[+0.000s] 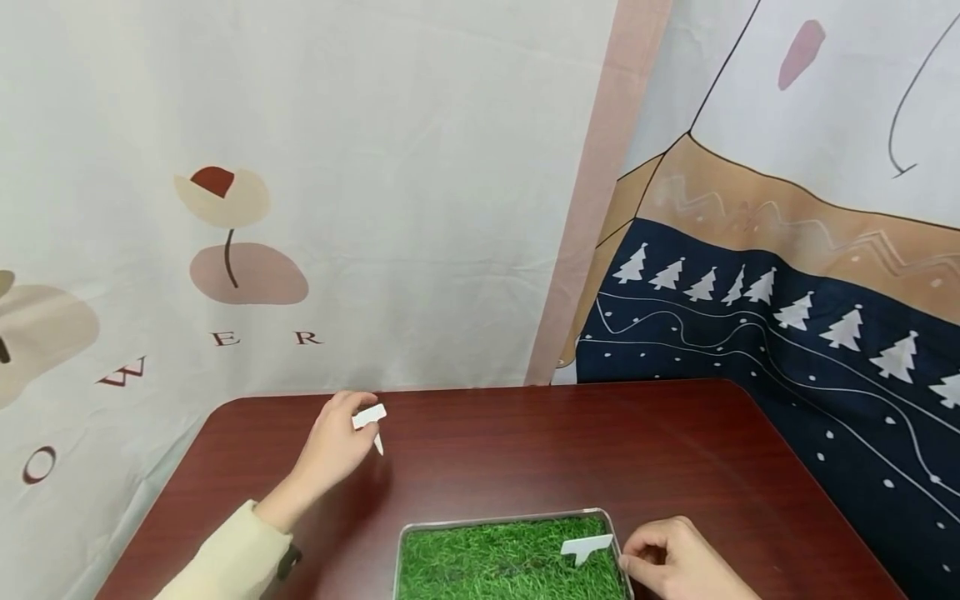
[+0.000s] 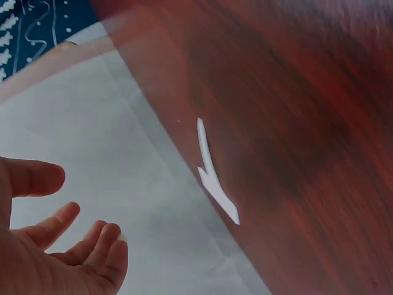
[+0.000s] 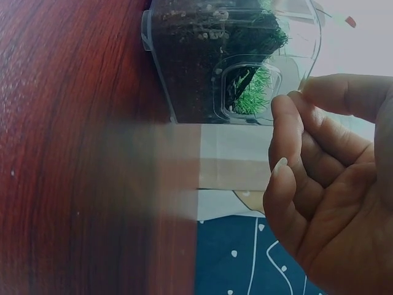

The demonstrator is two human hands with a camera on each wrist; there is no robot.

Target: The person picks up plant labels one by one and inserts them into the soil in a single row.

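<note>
My left hand (image 1: 341,442) reaches over the far left of the table, thumb and fingers spread. Beside it is a white T-shaped plant label (image 2: 221,196), near the table's back edge; the left wrist view shows it apart from the fingers. My right hand (image 1: 675,558) is at the right rim of a clear plastic box (image 1: 502,520) of green grass (image 1: 480,554). Thumb and forefinger pinch that rim in the right wrist view. Another white T-shaped label (image 1: 587,546) stands in the grass near this hand.
The box stands on a dark red-brown table (image 1: 480,458), with its near part out of the head view. Dark soil (image 3: 196,61) shows through its wall. A printed curtain (image 1: 420,208) hangs close behind the table.
</note>
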